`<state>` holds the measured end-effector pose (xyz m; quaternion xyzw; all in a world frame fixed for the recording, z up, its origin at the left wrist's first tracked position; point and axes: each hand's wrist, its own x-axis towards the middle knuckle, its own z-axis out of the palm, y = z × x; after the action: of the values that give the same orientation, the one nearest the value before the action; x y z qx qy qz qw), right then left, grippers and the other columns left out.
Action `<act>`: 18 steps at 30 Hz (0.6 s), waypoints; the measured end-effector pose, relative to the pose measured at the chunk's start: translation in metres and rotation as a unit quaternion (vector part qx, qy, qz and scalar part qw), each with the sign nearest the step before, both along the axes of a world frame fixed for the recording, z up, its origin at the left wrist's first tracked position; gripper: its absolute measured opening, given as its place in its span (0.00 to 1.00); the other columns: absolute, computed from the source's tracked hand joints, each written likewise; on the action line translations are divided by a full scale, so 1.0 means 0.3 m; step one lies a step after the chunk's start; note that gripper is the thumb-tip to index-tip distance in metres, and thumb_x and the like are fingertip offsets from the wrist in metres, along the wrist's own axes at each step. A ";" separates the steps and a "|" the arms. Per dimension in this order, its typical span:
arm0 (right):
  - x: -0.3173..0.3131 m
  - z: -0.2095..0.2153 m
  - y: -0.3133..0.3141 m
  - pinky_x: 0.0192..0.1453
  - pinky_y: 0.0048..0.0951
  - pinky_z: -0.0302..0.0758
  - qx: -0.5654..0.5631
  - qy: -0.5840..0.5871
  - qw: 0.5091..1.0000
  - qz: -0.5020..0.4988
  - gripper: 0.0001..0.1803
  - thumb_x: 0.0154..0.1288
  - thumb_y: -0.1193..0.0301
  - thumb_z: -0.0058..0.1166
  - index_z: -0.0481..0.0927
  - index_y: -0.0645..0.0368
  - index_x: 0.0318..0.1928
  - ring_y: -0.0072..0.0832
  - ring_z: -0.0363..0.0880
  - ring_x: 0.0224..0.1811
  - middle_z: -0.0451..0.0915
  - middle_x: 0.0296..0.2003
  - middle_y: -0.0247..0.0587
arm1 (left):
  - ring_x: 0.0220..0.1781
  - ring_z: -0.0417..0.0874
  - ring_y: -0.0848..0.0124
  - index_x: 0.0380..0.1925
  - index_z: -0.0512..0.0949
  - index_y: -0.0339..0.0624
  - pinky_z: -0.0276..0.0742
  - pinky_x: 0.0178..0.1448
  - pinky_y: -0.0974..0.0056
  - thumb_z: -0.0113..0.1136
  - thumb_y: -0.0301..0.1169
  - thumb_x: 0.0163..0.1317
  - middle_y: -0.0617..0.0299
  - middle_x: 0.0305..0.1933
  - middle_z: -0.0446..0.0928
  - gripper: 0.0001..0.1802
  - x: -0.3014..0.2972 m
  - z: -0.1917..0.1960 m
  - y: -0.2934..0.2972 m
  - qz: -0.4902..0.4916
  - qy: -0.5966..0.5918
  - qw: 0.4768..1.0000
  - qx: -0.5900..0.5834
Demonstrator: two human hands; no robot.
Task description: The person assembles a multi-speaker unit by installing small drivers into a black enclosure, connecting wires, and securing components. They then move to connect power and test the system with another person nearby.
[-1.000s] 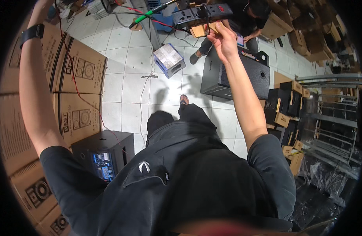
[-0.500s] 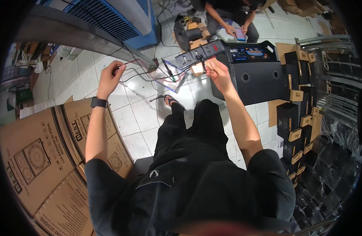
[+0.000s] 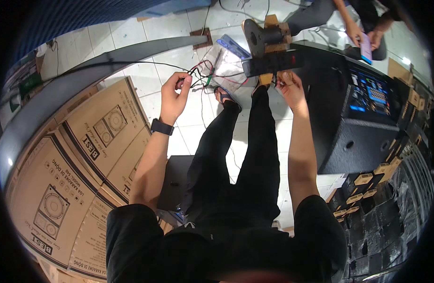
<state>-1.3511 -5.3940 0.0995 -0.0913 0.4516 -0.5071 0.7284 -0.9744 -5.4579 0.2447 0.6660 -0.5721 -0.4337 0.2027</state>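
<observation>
While the person stands over a white tiled floor (image 3: 108,45), both arms are raised forward at chest level. Left hand (image 3: 174,94), with a black wristwatch (image 3: 161,127) on the wrist, has its fingers (image 3: 183,80) pinched together on a bundle of thin wires (image 3: 203,75), red, black and green; the wires run rightward from the hand toward a black panel (image 3: 272,62). Right hand (image 3: 290,87) is held just under the near edge of that flat, oblong panel, fingers curled up against it; contact seems likely, but whether they are clamped on the panel or only touching cannot be told from this view. Panel sits between the two hands and slightly above them, at the near edge of a large black speaker cabinet (image 3: 353,137) on the person's right, whose top carries a control plate with blue-lit display (image 3: 370,94).

Just beyond the panel: a dark horn-shaped part mounted on a wooden block (image 3: 269,33). Below the wires, on the floor, one sandalled foot (image 3: 225,96) shows. Stacked brown cardboard cartons (image 3: 85,155) with speaker drawings stand on the person's left. Small black-and-tan boxes (image 3: 368,181) lie in rows at lower right. A second person (image 3: 358,28) sits at upper right, holding a phone.
</observation>
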 end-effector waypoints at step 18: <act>0.020 -1.183 -0.315 0.49 0.29 0.84 0.035 -0.021 0.986 0.161 0.16 0.77 0.66 0.59 0.81 0.63 0.57 0.23 0.82 0.42 0.84 0.45 0.37 | 0.46 0.75 0.66 0.62 0.71 0.38 0.75 0.52 0.62 0.82 0.33 0.49 0.55 0.53 0.71 0.41 -0.011 -1.099 0.009 -0.011 -0.198 0.980 -0.007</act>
<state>-1.3449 -5.4886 -0.2554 -0.1265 0.4332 -0.3691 0.8125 -0.9777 -5.4553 -0.0850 0.7309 -0.6112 -0.2914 0.0849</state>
